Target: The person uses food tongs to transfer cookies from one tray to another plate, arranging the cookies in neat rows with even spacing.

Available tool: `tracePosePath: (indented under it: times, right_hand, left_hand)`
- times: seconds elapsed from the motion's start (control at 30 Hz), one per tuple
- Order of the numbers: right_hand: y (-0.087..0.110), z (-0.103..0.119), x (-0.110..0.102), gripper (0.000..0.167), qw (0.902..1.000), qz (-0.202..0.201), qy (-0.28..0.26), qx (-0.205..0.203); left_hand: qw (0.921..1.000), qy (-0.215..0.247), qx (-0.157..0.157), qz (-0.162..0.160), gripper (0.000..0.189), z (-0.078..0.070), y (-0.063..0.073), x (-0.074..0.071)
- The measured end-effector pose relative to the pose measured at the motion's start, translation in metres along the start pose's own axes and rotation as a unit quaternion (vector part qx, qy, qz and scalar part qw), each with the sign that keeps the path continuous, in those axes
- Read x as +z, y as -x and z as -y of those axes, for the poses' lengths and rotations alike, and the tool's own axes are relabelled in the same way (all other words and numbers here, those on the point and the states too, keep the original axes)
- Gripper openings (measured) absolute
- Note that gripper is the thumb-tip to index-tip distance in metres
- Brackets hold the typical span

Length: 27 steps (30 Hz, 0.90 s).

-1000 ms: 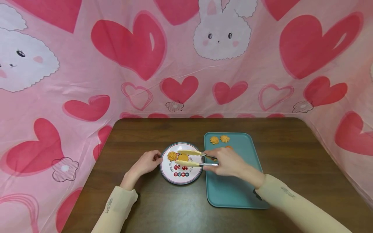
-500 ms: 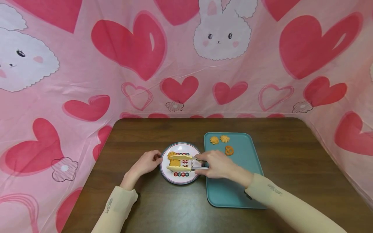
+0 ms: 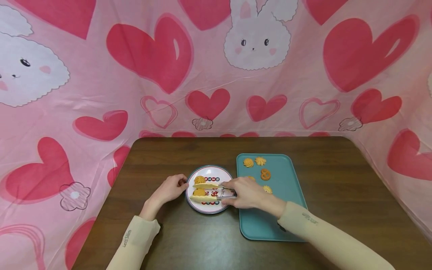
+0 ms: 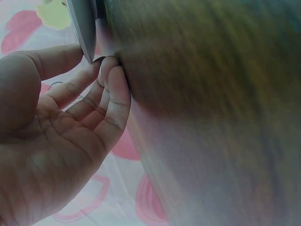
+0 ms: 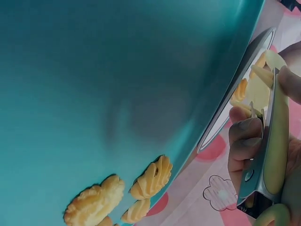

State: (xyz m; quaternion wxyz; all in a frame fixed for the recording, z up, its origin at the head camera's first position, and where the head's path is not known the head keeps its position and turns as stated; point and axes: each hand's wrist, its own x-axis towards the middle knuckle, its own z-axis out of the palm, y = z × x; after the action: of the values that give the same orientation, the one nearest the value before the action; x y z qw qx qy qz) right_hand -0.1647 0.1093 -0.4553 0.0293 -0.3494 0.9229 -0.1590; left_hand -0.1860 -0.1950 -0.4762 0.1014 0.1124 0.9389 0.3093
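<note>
My left hand pinches the left rim of a round white plate with red print; in the left wrist view the thumb lies over the plate's edge and fingers are under it. My right hand grips metal tongs with cream-coloured ends, reaching across the plate from the right. Between the tong ends is a golden cookie, low over the plate. Just behind it lies a swirled cookie. The tongs' handle shows in the right wrist view, fingers wrapped around it.
A teal tray lies right of the plate, partly under my right forearm. On it are a pretzel, a swirled cookie, a flower-shaped cookie and other cookies, some partly hidden by the hand. A pink heart-patterned cloth hangs behind the wooden table.
My right hand has moved left with the tongs, bringing the cookie in front of the swirled one on the plate. More of the tray's cookies and pretzel show. The left hand stays put.
</note>
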Motion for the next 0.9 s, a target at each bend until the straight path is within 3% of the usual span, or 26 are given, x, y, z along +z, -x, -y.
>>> tracePosePath:
  times: [0.9]
  right_hand:
    - [-0.0059,0.0016,0.0048,0.055,0.9995,0.019,-0.027,-0.002]
  left_hand:
    - [1.0,-0.004,-0.005,-0.003,0.017,-0.0011,0.0012,0.0005]
